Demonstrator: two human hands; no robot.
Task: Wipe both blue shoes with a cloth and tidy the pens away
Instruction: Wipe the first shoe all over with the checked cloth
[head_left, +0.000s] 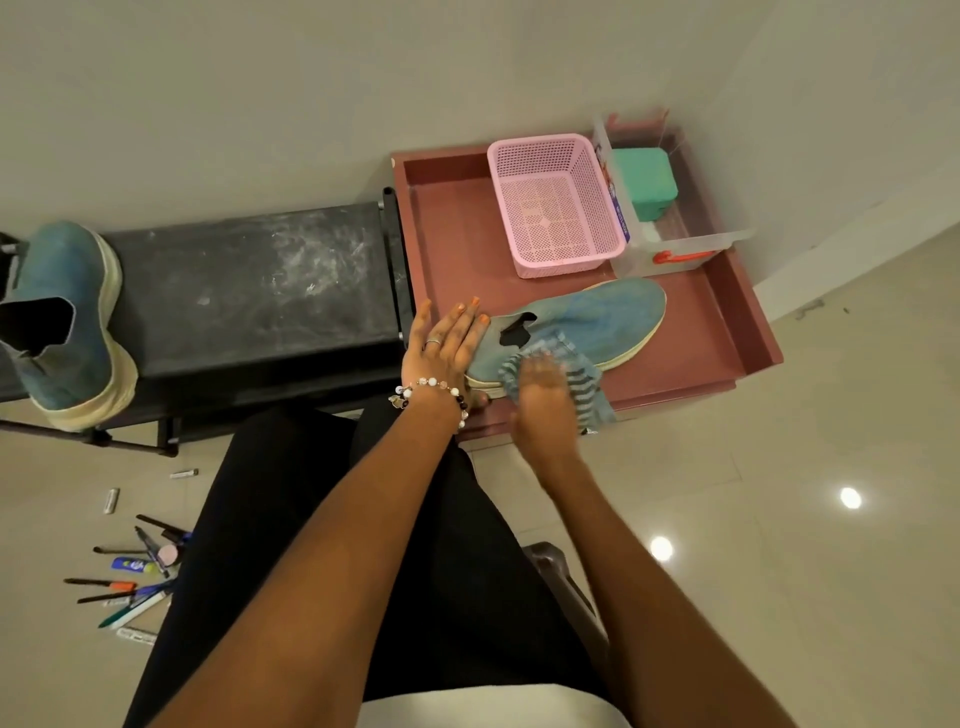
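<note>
One blue shoe lies on its side on the dark pink tray table. My left hand rests flat against its heel, fingers straight. My right hand, blurred, presses a blue striped cloth against the shoe's side near the sole. The second blue shoe stands on the black bench at the left. Several pens and markers lie scattered on the floor at the lower left.
A pink mesh basket sits on the tray table, with a clear plastic box holding a green container beside it. My lap in black fabric fills the lower middle. Cream floor tiles spread out to the right.
</note>
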